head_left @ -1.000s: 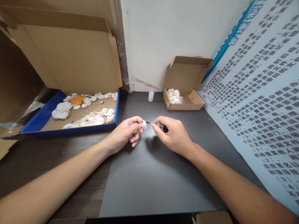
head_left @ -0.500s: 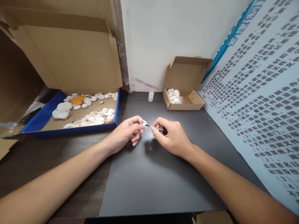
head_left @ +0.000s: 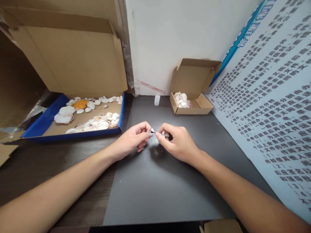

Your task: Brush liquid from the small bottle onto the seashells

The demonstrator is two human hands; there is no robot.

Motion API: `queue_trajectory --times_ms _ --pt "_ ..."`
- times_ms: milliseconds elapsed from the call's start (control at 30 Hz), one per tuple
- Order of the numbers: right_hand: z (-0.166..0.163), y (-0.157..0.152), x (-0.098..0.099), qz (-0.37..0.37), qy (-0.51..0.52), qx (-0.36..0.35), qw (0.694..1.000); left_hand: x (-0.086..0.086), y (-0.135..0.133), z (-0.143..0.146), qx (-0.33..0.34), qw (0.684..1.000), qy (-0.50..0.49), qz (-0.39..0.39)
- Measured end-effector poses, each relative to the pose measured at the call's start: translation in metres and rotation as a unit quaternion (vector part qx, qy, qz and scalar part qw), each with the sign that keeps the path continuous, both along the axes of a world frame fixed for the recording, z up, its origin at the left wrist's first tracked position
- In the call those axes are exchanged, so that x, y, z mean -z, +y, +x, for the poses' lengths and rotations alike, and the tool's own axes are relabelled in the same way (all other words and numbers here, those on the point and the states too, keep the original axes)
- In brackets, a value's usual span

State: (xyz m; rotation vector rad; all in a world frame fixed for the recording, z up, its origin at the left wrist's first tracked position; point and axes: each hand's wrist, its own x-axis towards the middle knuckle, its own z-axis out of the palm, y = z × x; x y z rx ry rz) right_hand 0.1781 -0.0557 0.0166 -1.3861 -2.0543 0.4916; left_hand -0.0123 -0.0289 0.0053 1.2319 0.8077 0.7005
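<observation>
My left hand (head_left: 136, 137) pinches a small speckled seashell (head_left: 151, 132) between thumb and forefinger, over the grey mat. Opposite it, my right hand (head_left: 177, 140) is closed round a thin brush (head_left: 153, 132) with a dark tip and a black end. The brush tip reaches the shell; whether it presses on the surface is too small to tell. Behind both hands stands a small translucent white bottle (head_left: 157, 99). The fingers cover part of the shell and of the brush handle.
At left, an open blue-sided cardboard box (head_left: 73, 136) holds several white shells and an orange one. A smaller open cardboard box (head_left: 194, 111) with shells stands at the back right. A printed poster (head_left: 267, 106) leans along the right side, and a white wall (head_left: 170, 38) rises behind.
The shell has turned in my left fingers, so its speckled face shows less. My right hand and the brush have shifted slightly left toward it.
</observation>
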Motion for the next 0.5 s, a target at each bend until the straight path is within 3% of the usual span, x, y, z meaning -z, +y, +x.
queue_trajectory --times_ms 133,333,500 --pt "0.0015 0.0021 0.0003 -0.005 -0.014 0.035 0.999 -0.0013 -0.001 0.0009 0.007 1.0 0.01 0.017" --pt "-0.0009 0.0 -0.0003 0.005 0.01 -0.011 1.0 0.0003 -0.0017 0.0006 0.022 0.996 0.048 0.072" --pt "0.0011 0.0017 -0.0016 0.017 0.004 0.035 0.999 0.0037 -0.0014 -0.0008 0.035 0.991 0.083 0.097"
